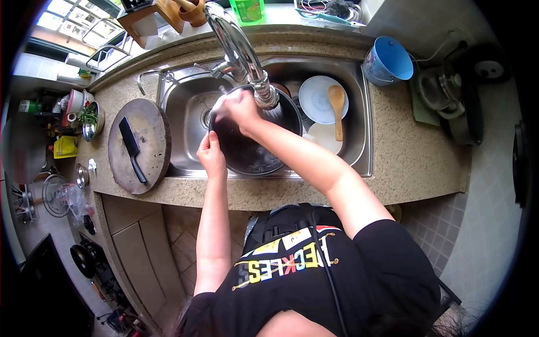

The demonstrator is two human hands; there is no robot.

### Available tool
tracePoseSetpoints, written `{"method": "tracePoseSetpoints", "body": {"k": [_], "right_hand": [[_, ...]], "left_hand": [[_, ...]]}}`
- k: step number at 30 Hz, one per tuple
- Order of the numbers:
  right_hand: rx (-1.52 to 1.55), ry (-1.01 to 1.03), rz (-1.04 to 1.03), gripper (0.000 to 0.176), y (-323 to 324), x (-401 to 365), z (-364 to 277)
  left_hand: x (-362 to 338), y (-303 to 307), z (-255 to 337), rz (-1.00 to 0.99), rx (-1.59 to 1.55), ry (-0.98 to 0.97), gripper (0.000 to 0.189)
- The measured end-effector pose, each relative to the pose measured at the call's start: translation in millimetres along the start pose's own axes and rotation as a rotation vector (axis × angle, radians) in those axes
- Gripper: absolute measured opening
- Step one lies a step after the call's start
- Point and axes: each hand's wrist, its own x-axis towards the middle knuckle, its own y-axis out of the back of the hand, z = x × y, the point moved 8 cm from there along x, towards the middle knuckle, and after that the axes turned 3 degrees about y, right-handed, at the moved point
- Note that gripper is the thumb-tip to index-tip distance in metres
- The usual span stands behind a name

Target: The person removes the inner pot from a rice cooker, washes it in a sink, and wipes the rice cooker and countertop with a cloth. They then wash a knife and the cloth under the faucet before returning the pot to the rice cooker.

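A dark round pot [255, 149] sits over the middle of the steel sink, under the chrome faucet [238, 50]. My left hand [212, 154] is closed on its left rim, thumb up along the edge. Across the pot reaches my right arm, and my right hand [238, 109] is at the inner left side near the rim, just left of the faucet's spout. Motion smears its fingers, so I cannot tell whether they hold anything. In the right basin, a pale plate [315, 100] carries a wooden spoon [336, 101], with a white dish [324, 135] below it.
Left of the sink, a cleaver [129, 137] lies on a round chopping board [118, 163]. A blue bucket [387, 60] stands at the sink's right back corner, near a glass lid [441, 92]. Behind the faucet are a green container [247, 10] and a wooden holder [193, 14].
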Motion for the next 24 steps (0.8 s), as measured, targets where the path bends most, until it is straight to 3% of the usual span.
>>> {"method": "tracePoseSetpoints", "body": {"k": [2,4,6,8,9,10,11,12,14,16,17,19,20,21,22,23,24], "right_hand": [[0.359,0.054,0.033,0.011,14,9,-5],[0.058,0.171,0.062,0.013,24,-4,-22],[0.07,0.06,0.09,0.008,18,-15,-19],[-0.114,0.158,-0.101,0.019,-4,-24,-18],[-0.354,0.333,-0.261,0.028,-23,-34,-22],[-0.438,0.265,-0.446,0.026,-33,-45,-6],[-0.37,0.076,-0.585,0.025,-34,-54,15],[-0.299,-0.11,-0.717,0.023,-34,-64,26],[-0.462,-0.488,-0.923,0.021,-13,-96,20],[-0.675,-0.4,-1.015,0.018,2,-106,14],[-0.846,-0.483,-1.162,0.019,24,-110,18],[-1.177,-0.167,-1.359,0.027,53,-105,3],[-1.542,-0.029,-1.371,0.032,64,-101,-29],[-1.734,-0.088,-1.361,0.028,81,-84,-34],[-2.175,0.231,-1.302,0.021,75,-74,-62],[-2.243,0.761,-1.012,0.015,72,-56,-68],[-2.299,0.869,-0.975,0.016,56,-41,-81]], "left_hand": [[-1,3,1,0.046,0.105,-0.03,0.035],[-1,3,2,0.016,0.123,-0.039,0.035],[-1,0,5,0.002,0.099,-0.055,0.034],[-4,-5,9,0.002,0.077,-0.07,0.035],[-4,-7,12,0.006,0.054,-0.085,0.036],[-5,-7,14,0.011,0.033,-0.099,0.037],[2,2,-8,-0.026,0.083,0.049,0.037],[-1,-1,-5,-0.024,0.079,0.051,0.037],[-6,-7,14,0.098,0.054,-0.013,0.031],[-4,-13,10,0.063,-0.003,-0.054,0.027],[-1,-14,7,0.034,-0.028,-0.029,0.032],[1,-15,7,0.008,-0.06,-0.003,0.038],[1,-15,10,0.002,-0.063,0.035,0.041],[1,-16,10,-0.004,-0.066,0.072,0.044],[2,-17,10,0.002,-0.069,0.075,0.044],[4,-22,12,-0.026,-0.032,0.038,0.045],[3,-27,15,-0.058,0.005,0.001,0.046]]}}
